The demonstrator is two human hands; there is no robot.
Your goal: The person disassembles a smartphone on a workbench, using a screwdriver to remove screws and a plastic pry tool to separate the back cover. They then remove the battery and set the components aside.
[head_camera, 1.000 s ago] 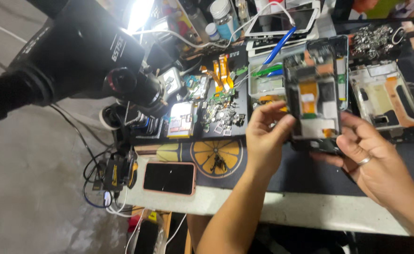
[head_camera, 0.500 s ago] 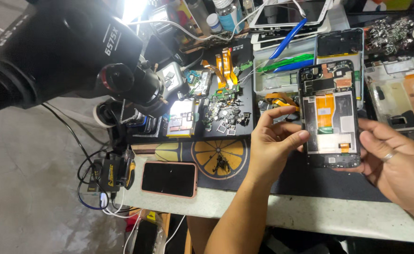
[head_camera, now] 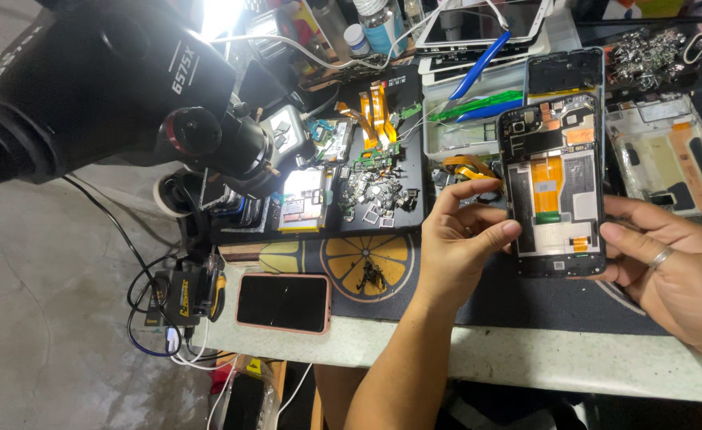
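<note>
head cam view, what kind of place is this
Most likely a phone repair bench: both hands hold an opened phone showing its insides, a black microscope hangs over the table, and a tray of loose small parts sits behind.

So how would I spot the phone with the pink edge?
Find the big black microscope on the left. Below it, near the table's front edge, lies the pink-edged phone, flat with its dark screen up. Unlike the opened phone in the hands, it is whole.
</note>
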